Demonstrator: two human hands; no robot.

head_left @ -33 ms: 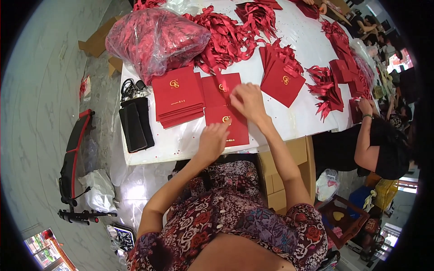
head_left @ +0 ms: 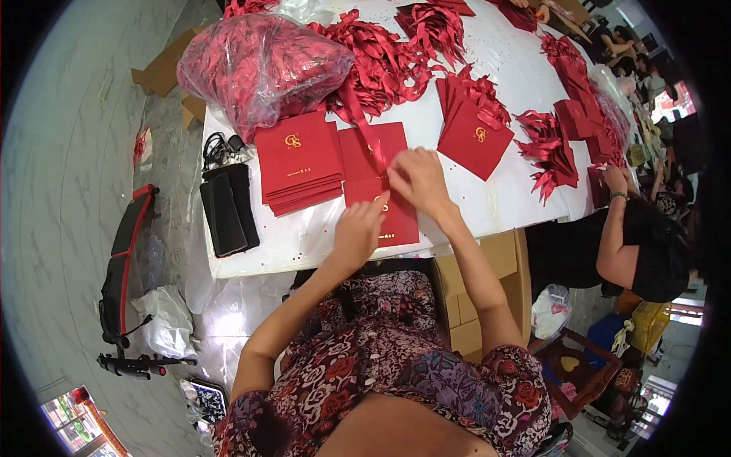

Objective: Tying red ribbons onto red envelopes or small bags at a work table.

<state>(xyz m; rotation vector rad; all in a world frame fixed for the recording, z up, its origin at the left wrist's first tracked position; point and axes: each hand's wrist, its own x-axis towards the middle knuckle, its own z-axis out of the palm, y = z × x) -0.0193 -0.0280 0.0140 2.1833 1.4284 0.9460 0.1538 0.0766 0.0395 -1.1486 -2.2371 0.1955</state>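
Observation:
In front of me lies a flat red paper piece (head_left: 402,222) with a gold emblem, its upper edge meeting a second red piece (head_left: 355,145). A red ribbon (head_left: 371,139) runs from the ribbon heap down across the upper piece. My right hand (head_left: 420,179) has its thumb and fingers closed at the ribbon's lower end. My left hand (head_left: 359,231) rests over the left side of the near piece, fingers bent together by the seam between the pieces; whatever they pinch is too small to make out. Left of them sits a stack of red pieces (head_left: 301,160).
A clear plastic bag of red ribbons (head_left: 263,68) stands at the back left, beside a loose ribbon heap (head_left: 381,65). A black phone (head_left: 223,215) lies at the table's left edge. Ribboned red pieces (head_left: 478,141) fan out to the right. A co-worker's arm (head_left: 615,228) is at far right.
My left hand has moved slightly up toward my right hand, which has dipped slightly. The ribbon's end now reaches lower, to the seam between the red pieces.

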